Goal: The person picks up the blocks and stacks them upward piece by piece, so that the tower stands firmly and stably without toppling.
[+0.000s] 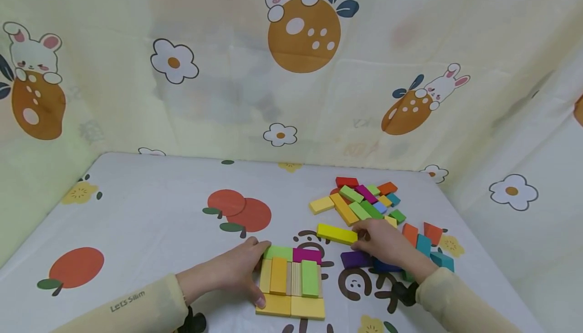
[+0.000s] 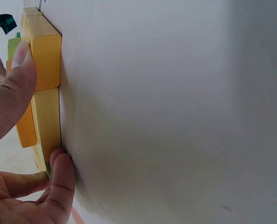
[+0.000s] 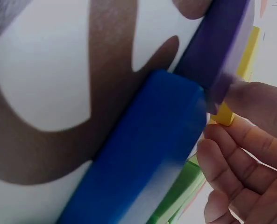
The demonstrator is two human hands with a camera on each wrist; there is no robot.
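The right hand (image 1: 382, 244) covers the near end of the yellow block (image 1: 336, 234) and most of a blue block (image 1: 384, 266). Both forearms are cut off by the head view's lower edge.

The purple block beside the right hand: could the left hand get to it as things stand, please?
Probably yes. The left hand presses the side of the block square, and the purple block lies just past that square with bare cloth between. The right hand pinches the yellow bar farther back.
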